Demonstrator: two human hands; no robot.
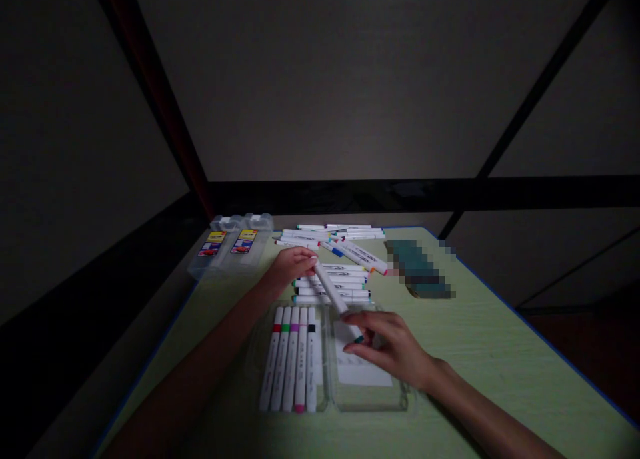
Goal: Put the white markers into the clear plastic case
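A white marker (pixel 331 287) with a teal end slants through the air between my two hands. Its upper end is pinched by my left hand (pixel 293 267), while the fingers of my right hand (pixel 387 342) grip the lower, teal end. Below it lies an opened clear plastic case (pixel 330 396). Several white markers (pixel 287 369) with coloured bands stand side by side in the case's left half. The right half holds a white paper sheet (pixel 363 372), partly covered by my right hand. Just beyond the case, more markers (pixel 333 292) lie in a stacked row, partly hidden behind the held marker.
Two closed clear cases (pixel 235 252) with yellow and blue labels rest at the table's back left. Loose markers (pixel 350 252) are scattered toward the back edge. A blurred-out dark green object (pixel 420 269) lies at the right. The green table (pixel 480 339) has a blue edge, with a wall behind.
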